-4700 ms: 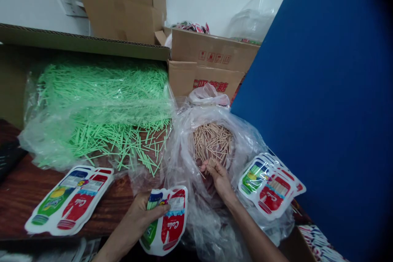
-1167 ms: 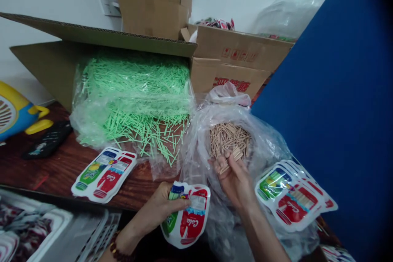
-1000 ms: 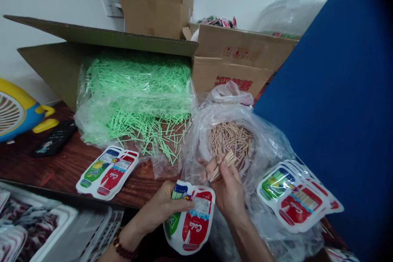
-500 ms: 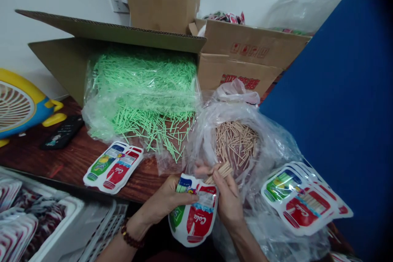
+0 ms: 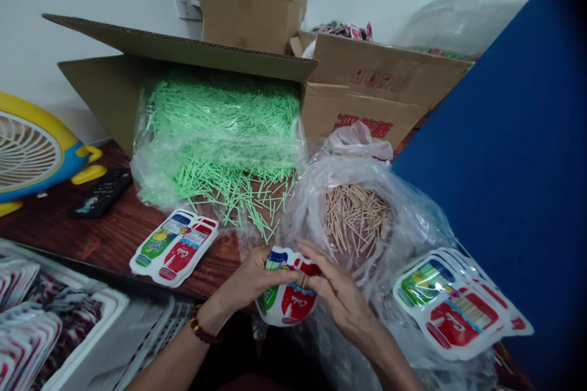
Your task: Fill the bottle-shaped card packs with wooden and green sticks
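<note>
My left hand [image 5: 250, 281] grips a bottle-shaped printed pouch [image 5: 284, 299], green on one side and red "Cola" on the other, just in front of me. My right hand [image 5: 332, 290] pinches a small bunch of wooden toothpicks [image 5: 301, 280] at the pouch's top opening. Right behind my hands a clear plastic bag [image 5: 403, 226] holds a heap of wooden toothpicks [image 5: 355, 217]. A stack of matching pouches [image 5: 454, 305] lies on the bag to the right. Another pair of pouches [image 5: 177, 247] lies on the dark wooden table [image 5: 114, 232] to the left.
A cardboard box [image 5: 114, 82] lies open on its side, spilling green sticks [image 5: 220, 134] in clear plastic. More boxes [image 5: 380, 85] stand behind. A blue panel [image 5: 504, 134] walls off the right. A yellow-blue fan [image 5: 27, 153] and black remote [image 5: 101, 192] sit left; trays of packets [image 5: 41, 330] below.
My right hand picked a bunch of toothpicks out of the bag and brought it down to the mouth of the pouch in my left hand. The view shifted left.
</note>
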A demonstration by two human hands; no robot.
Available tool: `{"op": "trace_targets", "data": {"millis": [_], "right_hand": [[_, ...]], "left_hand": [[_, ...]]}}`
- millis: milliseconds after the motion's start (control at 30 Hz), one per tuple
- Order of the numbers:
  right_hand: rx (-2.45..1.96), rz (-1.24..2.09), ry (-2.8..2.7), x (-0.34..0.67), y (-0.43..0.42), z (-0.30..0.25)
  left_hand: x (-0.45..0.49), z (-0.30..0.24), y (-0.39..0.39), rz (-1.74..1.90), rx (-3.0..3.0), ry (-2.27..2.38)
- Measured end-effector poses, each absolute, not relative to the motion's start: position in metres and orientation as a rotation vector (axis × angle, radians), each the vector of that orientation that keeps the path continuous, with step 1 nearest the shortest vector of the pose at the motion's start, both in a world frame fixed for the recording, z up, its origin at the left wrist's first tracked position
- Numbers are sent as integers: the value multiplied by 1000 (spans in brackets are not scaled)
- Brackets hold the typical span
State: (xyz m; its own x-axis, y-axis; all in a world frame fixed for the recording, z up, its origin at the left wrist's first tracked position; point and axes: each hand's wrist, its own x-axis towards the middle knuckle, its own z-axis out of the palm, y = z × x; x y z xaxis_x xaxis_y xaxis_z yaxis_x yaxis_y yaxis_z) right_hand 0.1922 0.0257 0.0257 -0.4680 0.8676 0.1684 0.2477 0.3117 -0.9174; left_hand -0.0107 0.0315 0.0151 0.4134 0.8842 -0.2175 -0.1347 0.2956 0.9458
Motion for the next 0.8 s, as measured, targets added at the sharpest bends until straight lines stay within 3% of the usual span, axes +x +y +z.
{"op": "trace_targets", "data": {"millis": [333, 633, 800], "right_hand": [[-986, 1635, -1121, 180, 19, 2], [-1271, 1058, -1337, 227, 9, 19], [-1470, 685, -1040, 299, -12, 25]], "left_hand": [[-3, 25, 37, 963, 1450, 1070], [26, 22, 41, 947, 1725, 1099], [48, 34, 42, 918, 1870, 982]]}}
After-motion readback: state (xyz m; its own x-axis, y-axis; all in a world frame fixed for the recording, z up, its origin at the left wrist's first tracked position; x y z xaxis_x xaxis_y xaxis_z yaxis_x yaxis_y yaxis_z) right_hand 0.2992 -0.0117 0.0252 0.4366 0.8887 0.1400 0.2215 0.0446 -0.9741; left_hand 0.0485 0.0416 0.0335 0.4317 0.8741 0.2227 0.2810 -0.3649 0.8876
